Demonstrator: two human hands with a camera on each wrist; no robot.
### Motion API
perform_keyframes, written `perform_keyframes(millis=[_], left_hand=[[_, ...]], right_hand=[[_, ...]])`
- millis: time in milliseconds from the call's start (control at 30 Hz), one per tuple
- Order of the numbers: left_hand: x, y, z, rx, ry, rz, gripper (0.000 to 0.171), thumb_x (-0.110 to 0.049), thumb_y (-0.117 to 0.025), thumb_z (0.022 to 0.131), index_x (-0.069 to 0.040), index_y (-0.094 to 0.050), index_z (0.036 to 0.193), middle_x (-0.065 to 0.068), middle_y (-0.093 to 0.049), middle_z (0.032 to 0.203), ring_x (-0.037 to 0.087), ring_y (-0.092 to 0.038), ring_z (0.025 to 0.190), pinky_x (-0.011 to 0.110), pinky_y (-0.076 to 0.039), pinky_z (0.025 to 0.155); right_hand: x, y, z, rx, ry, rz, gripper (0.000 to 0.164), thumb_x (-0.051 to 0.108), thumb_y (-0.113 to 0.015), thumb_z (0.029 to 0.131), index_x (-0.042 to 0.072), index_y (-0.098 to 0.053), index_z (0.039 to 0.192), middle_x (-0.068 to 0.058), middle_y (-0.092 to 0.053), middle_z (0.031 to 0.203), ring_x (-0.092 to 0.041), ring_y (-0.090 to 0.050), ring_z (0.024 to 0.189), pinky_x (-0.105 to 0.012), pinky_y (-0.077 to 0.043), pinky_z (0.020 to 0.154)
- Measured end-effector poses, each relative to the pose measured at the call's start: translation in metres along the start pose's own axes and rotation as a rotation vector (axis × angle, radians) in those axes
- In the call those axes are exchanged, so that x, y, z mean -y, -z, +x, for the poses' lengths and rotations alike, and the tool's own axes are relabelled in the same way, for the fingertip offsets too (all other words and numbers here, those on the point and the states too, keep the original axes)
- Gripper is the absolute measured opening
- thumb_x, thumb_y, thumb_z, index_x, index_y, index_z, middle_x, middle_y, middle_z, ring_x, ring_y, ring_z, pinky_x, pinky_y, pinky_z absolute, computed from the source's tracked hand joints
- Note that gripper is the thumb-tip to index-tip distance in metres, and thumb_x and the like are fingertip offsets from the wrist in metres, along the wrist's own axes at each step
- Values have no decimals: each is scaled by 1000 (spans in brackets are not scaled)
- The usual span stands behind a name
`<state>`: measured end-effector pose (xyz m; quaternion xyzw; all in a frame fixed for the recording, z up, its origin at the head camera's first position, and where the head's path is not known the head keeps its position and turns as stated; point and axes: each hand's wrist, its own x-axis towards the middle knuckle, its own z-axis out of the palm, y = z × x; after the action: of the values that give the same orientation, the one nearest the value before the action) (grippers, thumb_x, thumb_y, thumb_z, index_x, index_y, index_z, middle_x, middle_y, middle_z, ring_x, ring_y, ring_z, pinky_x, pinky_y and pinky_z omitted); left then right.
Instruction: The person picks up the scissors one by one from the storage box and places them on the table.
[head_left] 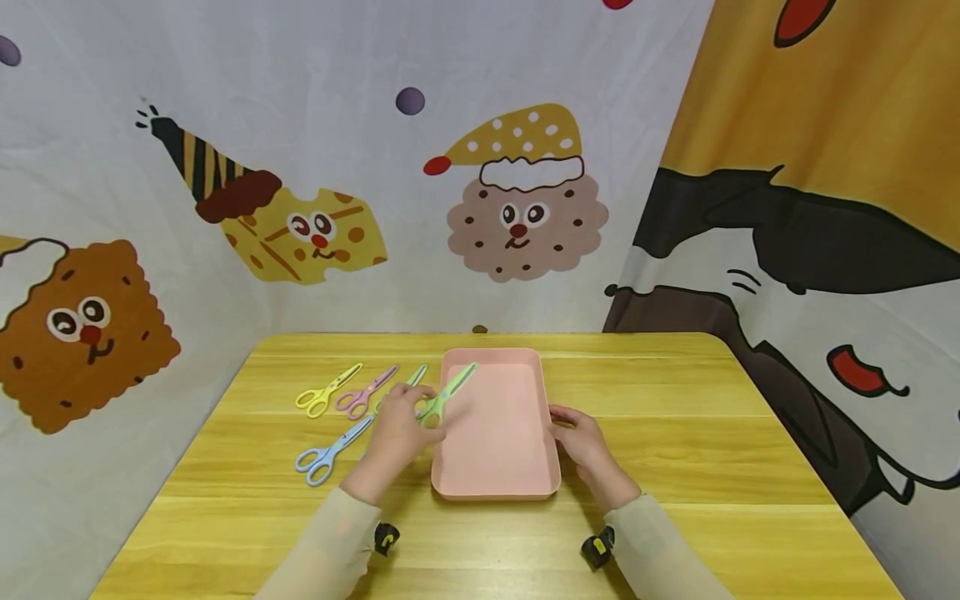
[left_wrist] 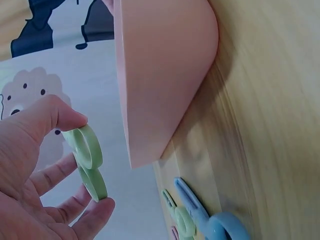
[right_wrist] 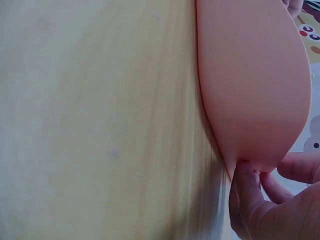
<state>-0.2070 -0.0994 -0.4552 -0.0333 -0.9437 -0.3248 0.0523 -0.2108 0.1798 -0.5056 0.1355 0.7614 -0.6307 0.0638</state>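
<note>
My left hand (head_left: 400,429) pinches a pair of light green scissors (head_left: 454,392) by the handle loops, between thumb and fingers. The scissors are raised over the left edge of a pink tray (head_left: 495,425), blades pointing away and to the right. In the left wrist view their green handles (left_wrist: 90,160) show at the fingertips. At the tray's right side, my right hand (head_left: 583,442) holds the wall, with the thumb at the rim and fingers against the outside, as the right wrist view shows on the tray wall (right_wrist: 250,85).
Left of the tray lie yellow scissors (head_left: 327,390), pink scissors (head_left: 366,393) and blue scissors (head_left: 332,452). Another pair of green scissors (head_left: 417,376) lies partly behind my left hand. Beyond the wooden table (head_left: 675,467) hangs a cloth (head_left: 337,50) with cartoon prints.
</note>
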Motion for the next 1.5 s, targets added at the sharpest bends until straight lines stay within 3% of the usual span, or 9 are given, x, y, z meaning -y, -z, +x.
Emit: perform_keyframes(millis=[233, 667, 1100, 1333, 1500], left_hand=[[9, 7, 0, -17, -4, 9, 54, -23, -84, 63, -15, -64, 112, 14, -55, 118, 33, -53, 105, 45, -50, 83], [26, 18, 0, -10, 26, 13, 58, -24, -82, 63, -15, -63, 116, 21, -45, 136, 41, -52, 113, 52, -52, 82], [40, 24, -1, -47, -6, 11, 53, -24, -82, 65, -10, -63, 112, 24, -52, 123, 45, -49, 113, 54, -50, 85], [48, 31, -3, -33, 47, 32, 54, -22, -81, 64, -12, -62, 113, 20, -52, 122, 44, -45, 114, 54, -49, 85], [54, 37, -5, -29, 61, 45, 55, -22, -82, 66, -9, -61, 116, 23, -51, 123, 42, -49, 110, 54, -49, 85]], right_hand=[[1, 0, -1, -4, 3, 1, 37, 1, -56, 90, -2, -57, 127, -23, -55, 126, -26, -60, 100, -31, -53, 78], [0, 0, 0, 5, 3, 12, 37, 1, -56, 90, -3, -56, 127, -24, -54, 125, -29, -59, 103, -32, -53, 80], [0, -1, 0, -4, 16, -11, 36, 1, -57, 90, -3, -57, 126, -24, -55, 125, -30, -59, 104, -31, -53, 80], [0, -1, -1, -3, 15, -7, 37, 1, -57, 89, -3, -57, 126, -24, -56, 125, -30, -59, 104, -32, -53, 81], [-1, -1, 0, -3, 13, -6, 37, 1, -56, 89, -3, -57, 126, -24, -56, 125, -30, -59, 105, -32, -53, 82]])
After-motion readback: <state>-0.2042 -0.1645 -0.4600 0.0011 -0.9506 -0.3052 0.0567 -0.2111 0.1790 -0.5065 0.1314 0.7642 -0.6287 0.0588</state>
